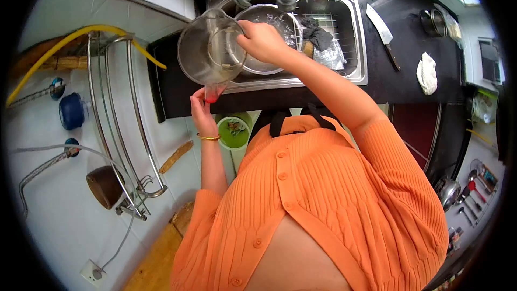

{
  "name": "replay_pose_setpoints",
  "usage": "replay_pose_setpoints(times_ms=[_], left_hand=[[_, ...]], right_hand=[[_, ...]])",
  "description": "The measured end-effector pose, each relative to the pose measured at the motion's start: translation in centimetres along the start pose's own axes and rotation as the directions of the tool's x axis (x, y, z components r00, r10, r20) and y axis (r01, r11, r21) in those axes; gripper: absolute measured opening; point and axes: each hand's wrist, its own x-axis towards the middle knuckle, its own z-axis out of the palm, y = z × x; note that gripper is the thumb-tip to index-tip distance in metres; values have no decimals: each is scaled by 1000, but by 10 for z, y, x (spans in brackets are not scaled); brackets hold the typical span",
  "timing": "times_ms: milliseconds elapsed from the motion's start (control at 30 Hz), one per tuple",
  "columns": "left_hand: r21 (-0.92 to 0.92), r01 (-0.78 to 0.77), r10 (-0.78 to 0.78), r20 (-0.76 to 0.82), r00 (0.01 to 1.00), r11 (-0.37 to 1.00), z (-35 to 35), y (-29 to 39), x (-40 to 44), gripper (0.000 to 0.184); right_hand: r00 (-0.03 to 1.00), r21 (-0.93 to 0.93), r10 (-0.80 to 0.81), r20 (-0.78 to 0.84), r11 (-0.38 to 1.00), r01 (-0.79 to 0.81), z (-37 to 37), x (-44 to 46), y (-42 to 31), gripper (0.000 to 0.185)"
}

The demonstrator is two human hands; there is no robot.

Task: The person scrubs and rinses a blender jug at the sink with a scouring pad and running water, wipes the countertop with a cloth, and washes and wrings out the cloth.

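A clear pitcher (196, 48) is tilted at the left edge of the sink, its handle side toward my body. My left hand (203, 114) is closed around the lower end of the pitcher's handle, where a red spot shows. With its fingers on the pitcher's right side, my right hand (262, 42) grips the rim. A metal basin (264, 67) stands in the sink behind the pitcher, partly covered by it and by my right hand. The faucet head (286, 1) hangs over the basin.
Dark cloth (318, 37) and crumpled silvery material (330, 55) lie in the right sink compartment. A knife (381, 27), a white cloth (427, 74) and a metal container (434, 22) are on the black counter. Below stands a green bin (233, 139); a metal rack (102, 102) is at left.
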Motion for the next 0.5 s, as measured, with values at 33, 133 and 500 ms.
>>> replay_pose_setpoints(times_ms=[33, 133, 500], left_hand=[[-26, -4, 5, 36, 999, 1000, 10, 19, -4, 31], [53, 83, -76, -120, 990, 995, -3, 24, 3, 32], [34, 142, -128, -269, 955, 989, -47, 4, 58, 37]], right_hand=[[1000, -1, 14, 21, 1000, -14, 7, 9, -3, 29], [990, -10, -5, 139, 1000, 6, 34, 41, -13, 31], [971, -66, -72, 228, 994, 89, 119, 122, -47, 40]])
